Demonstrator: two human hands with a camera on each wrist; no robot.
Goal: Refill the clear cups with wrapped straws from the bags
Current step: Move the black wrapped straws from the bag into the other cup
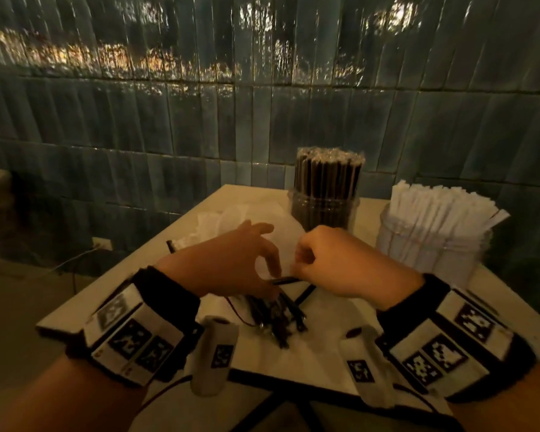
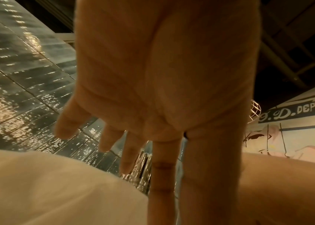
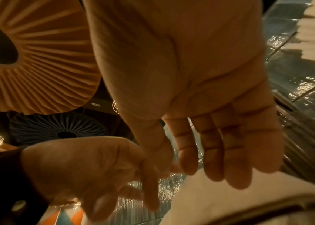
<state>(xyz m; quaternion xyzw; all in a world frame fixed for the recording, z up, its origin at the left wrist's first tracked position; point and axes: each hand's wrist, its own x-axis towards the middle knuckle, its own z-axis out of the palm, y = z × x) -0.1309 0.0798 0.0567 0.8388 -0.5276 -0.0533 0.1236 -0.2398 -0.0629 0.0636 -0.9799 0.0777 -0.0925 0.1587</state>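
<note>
- Two clear cups stand at the far side of the table (image 1: pixel 219 194): the cup of dark wrapped straws (image 1: pixel 325 188) near the middle, the cup of white wrapped straws (image 1: pixel 434 232) to its right, both packed full.
- A loose pile of dark straws (image 1: pixel 275 313) lies on a white bag (image 1: pixel 312 350) at the near edge, under both hands.
- The left hand (image 1: pixel 231 263) has thumb and forefinger closed toward one dark straw (image 1: pixel 286 280); its other fingers spread.
- The right hand (image 1: pixel 340 263) is curled at the same straw's other end; actual contact cannot be told.
- A tiled wall (image 1: pixel 262 88) stands just behind the cups; the table's left edge drops to floor.
- Wrist views are blurred; no straw is discernible there.
</note>
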